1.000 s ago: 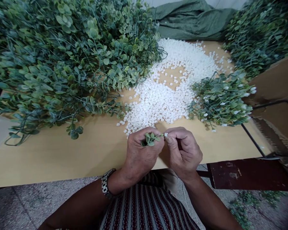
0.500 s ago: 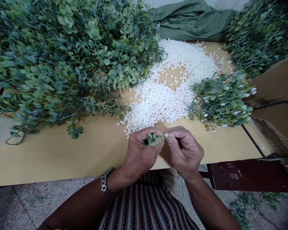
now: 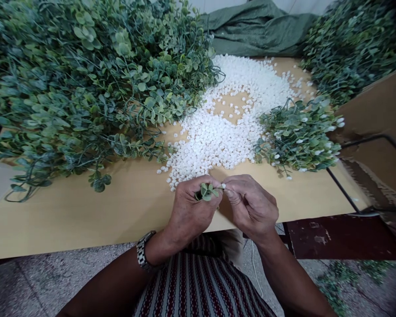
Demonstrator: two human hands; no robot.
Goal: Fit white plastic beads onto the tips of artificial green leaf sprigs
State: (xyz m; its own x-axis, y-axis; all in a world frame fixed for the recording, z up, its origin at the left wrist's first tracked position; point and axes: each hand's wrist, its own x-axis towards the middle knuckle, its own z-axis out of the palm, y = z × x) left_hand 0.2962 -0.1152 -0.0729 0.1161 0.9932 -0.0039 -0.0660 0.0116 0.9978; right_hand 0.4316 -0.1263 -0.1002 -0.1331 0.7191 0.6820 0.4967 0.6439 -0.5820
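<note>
Near the table's front edge, my left hand [image 3: 193, 207] is closed around a green leafy sprig [image 3: 207, 192], whose leaves poke out above the fist. My right hand [image 3: 252, 204] pinches a small white bead [image 3: 223, 186] between thumb and forefinger, at the tip of the sprig's stem. The two hands almost meet there. Most of the stem is hidden inside the left fist. Just beyond the hands lies a spread of white beads [image 3: 218, 141].
A large heap of artificial greenery [image 3: 86, 88] covers the table's left side. A bunch with white tips [image 3: 303, 136] lies right of the beads, by a cardboard box [image 3: 379, 105] and a black wire frame [image 3: 343, 191]. Behind are a green sack [image 3: 260, 28] and more foliage [image 3: 359, 48].
The right fingers have closed in slightly around the bead at the stem tip. The whole view has shifted a little; the left hand keeps its hold on the sprig.
</note>
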